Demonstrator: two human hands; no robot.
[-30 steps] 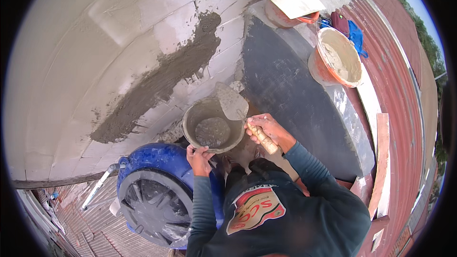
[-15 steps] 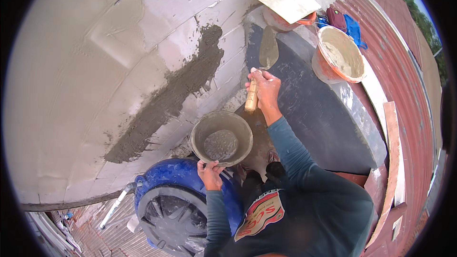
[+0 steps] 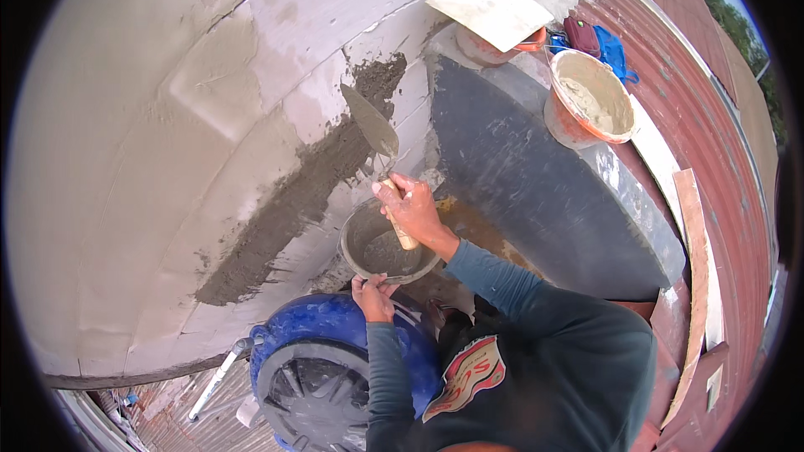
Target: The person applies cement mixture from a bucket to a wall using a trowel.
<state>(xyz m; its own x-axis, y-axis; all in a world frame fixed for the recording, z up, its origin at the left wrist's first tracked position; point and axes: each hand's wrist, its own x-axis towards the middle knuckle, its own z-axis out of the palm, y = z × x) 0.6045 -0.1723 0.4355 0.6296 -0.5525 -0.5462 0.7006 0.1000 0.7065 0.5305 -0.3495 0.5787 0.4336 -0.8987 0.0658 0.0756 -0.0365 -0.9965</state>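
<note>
My right hand (image 3: 410,208) is wrapped round the wooden handle of a trowel (image 3: 371,123). Its grey metal blade points up and to the left, in front of a dark strip of wet mortar (image 3: 289,209) on the block wall (image 3: 276,33); whether blade and mortar touch, I cannot tell. Below the trowel, my left hand (image 3: 374,295) grips the near rim of a round grey mortar bowl (image 3: 358,244). Some wet mortar (image 3: 389,255) lies in the bottom of the bowl, partly covered by my right hand and the handle.
A blue barrel with a black lid (image 3: 314,389) stands at my left. Right of the wall lies a dark slab (image 3: 536,176). Beyond it are an orange bucket of mortar (image 3: 586,109), another bucket under a pale board (image 3: 490,10), bags (image 3: 615,52) and a red corrugated roof (image 3: 712,167).
My right hand has swung the trowel leftward from over the dark slab to the wall's mortar strip, now above the bowl. My left hand keeps its hold on the bowl.
</note>
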